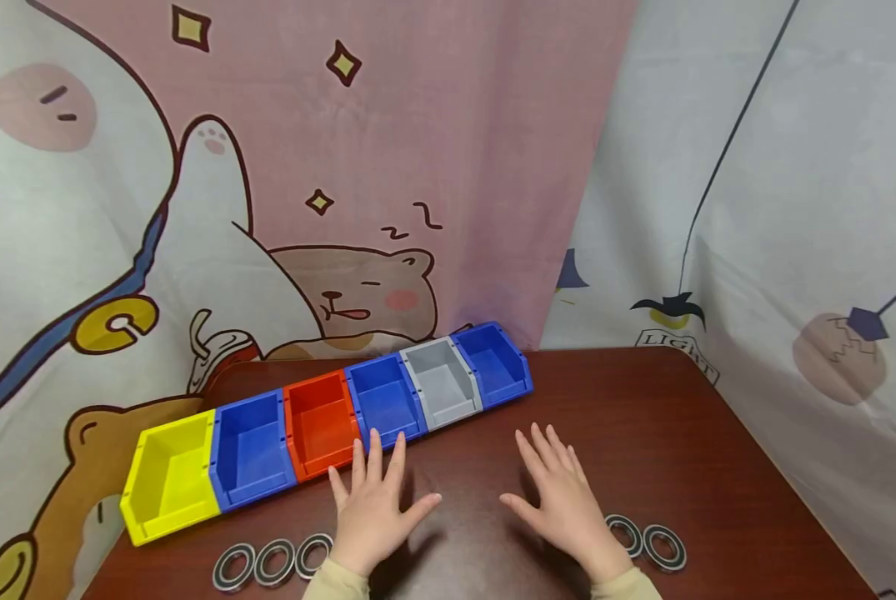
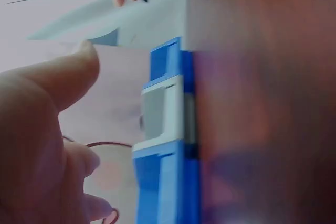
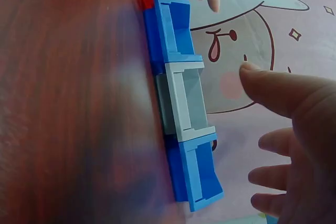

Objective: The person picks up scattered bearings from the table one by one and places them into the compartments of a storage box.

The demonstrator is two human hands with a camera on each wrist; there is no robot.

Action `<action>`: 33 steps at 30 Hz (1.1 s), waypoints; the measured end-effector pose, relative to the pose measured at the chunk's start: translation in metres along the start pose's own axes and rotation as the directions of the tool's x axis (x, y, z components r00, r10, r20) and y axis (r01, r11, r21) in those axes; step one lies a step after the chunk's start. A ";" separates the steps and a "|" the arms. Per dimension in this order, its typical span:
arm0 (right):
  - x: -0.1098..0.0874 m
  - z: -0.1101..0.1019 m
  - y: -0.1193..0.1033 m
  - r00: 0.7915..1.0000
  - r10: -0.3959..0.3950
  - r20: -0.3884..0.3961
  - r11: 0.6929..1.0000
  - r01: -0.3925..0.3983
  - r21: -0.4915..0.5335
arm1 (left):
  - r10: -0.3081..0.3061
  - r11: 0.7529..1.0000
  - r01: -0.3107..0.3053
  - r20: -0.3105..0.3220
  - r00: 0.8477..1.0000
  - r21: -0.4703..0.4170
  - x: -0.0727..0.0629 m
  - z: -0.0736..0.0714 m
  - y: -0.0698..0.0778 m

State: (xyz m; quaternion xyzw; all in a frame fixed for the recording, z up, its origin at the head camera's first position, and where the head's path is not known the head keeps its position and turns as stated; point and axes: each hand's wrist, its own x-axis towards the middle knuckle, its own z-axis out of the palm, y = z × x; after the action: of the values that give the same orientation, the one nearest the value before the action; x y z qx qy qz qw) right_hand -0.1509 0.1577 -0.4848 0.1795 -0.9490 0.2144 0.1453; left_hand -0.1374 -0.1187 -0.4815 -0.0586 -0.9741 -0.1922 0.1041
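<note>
Fingers spread and straight, my left hand is held over the table, its fingertips overlapping the front edge of the red bin and a blue bin in the head view. My right hand is spread the same way to the right, holding nothing. Several bearings lie near the table's front: a left group with one bearing at its outer end and another bearing partly behind my left hand, and on the right a bearing beside a second bearing partly covered by my right wrist.
A slanting row of joined bins runs across the back left: a yellow bin, a blue bin, the red one, another blue one, a grey bin and a blue bin. A printed curtain hangs behind the brown table.
</note>
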 end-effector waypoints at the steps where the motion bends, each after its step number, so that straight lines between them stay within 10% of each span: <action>1: 0.002 -0.001 0.000 1.000 -0.006 -0.005 1.000 0.006 0.007 | -0.005 1.000 0.005 0.007 1.000 -0.006 0.001 -0.004 -0.002; 14: 0.034 -0.004 0.005 0.999 -0.047 -0.025 0.999 0.047 0.001 | -0.152 0.987 0.155 0.055 0.987 -0.041 0.012 -0.051 -0.050; 26: 0.077 0.017 0.019 0.999 0.030 -0.028 0.993 -0.026 0.111 | -0.282 0.958 0.269 -0.152 0.947 -0.101 0.021 -0.062 -0.082; 33: 0.103 0.026 0.019 0.996 0.089 0.028 0.980 -0.093 0.176 | -0.371 0.917 0.342 -0.128 0.920 -0.206 0.029 -0.066 -0.096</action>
State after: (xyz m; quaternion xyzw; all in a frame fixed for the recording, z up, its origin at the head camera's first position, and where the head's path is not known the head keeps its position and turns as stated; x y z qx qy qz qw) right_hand -0.2552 0.1331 -0.4775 0.1502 -0.9348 0.3026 0.1095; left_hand -0.1685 -0.2300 -0.4498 0.1272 -0.9350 -0.2993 0.1413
